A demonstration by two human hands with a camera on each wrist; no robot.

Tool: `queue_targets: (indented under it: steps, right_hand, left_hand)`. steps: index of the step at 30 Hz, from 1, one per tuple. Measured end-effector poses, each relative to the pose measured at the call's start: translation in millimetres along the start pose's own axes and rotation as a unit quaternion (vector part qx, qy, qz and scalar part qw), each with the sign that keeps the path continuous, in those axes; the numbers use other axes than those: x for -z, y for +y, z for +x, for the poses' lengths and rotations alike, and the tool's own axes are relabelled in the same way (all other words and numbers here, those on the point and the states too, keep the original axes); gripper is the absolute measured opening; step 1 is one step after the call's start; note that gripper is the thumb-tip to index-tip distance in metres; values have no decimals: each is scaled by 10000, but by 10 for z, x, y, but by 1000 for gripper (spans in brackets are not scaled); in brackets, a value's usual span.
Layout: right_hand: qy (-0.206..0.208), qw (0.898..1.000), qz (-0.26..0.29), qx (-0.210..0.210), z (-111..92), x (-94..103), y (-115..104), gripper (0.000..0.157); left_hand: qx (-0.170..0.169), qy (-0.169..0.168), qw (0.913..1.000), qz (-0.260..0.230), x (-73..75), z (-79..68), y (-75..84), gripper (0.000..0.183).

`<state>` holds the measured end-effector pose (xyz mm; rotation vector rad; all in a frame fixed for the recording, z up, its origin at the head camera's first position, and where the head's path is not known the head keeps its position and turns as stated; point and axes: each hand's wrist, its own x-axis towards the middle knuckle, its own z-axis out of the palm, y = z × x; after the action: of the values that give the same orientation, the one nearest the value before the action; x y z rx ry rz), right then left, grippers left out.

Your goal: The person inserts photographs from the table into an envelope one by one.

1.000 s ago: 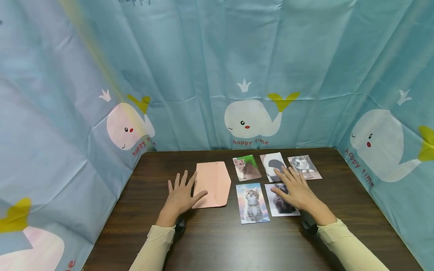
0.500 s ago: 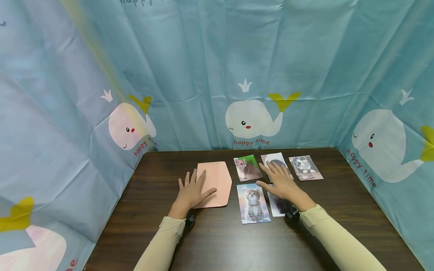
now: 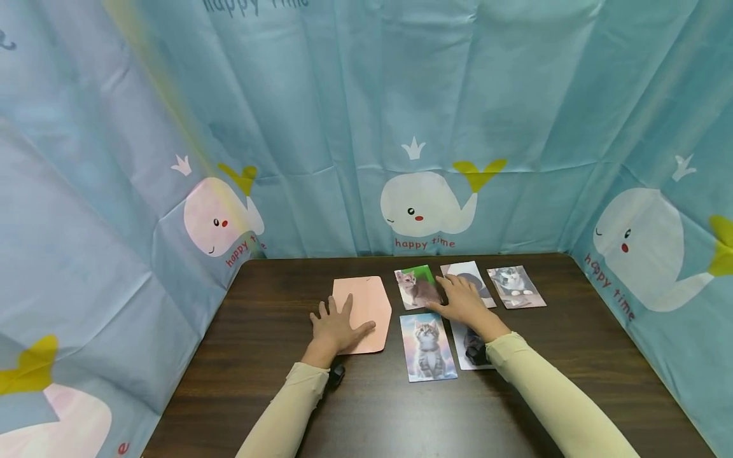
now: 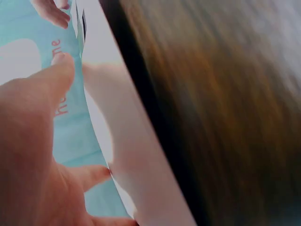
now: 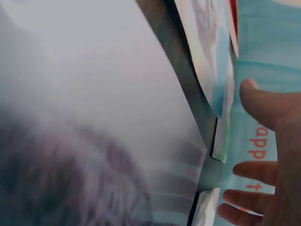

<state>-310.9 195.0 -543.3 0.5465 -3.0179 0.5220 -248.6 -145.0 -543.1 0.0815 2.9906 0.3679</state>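
Note:
A pink envelope lies flat at the left of the photo cards. My left hand is over it with fingers spread; in the left wrist view the fingertips are right at its surface. My right hand, fingers loosely bent, reaches across the cards. Its fingertips come to the right edge of the brown cat card with a green background. A white card with a grey shape is partly covered by that hand. Below are a grey kitten card and a dark cat card, the latter partly hidden by the right wrist.
A card with a grey and white cat lies at the far right of the group. All lie on a dark wooden table. A blue curtain with whale prints hangs behind the table and along both sides.
My left hand has moved right, from beside the envelope to over it. My right hand has moved left across the cards, its fingers more bent. The cards and envelope stay in place.

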Motion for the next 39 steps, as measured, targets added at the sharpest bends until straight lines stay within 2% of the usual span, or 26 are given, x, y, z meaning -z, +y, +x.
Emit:
queue_targets:
  steps: [3,15,23,28,35,39]
  right_hand:
    - [7,9998,-3,-189,24,-31,-21,83]
    - [360,9962,-135,-782,115,-144,-177,64]
    - [325,9899,-182,-1368,144,-160,-295,74]
    - [325,9874,38,-1545,150,-144,-336,78]
    - [347,9847,666,-1573,136,-164,-327,65]
    - [204,9816,1056,-1580,120,-144,-322,54]
  left_hand:
    - [154,-32,9999,56,-1,-25,60,104]
    - [510,345,9968,508,-48,-36,156,101]
    - [928,619,9912,707,-8,-31,141,112]
    - [1150,638,9899,531,54,-6,124,116]
    - [1317,550,9897,69,74,-19,115,121]
    - [1289,701,9889,-230,84,-31,105,121]
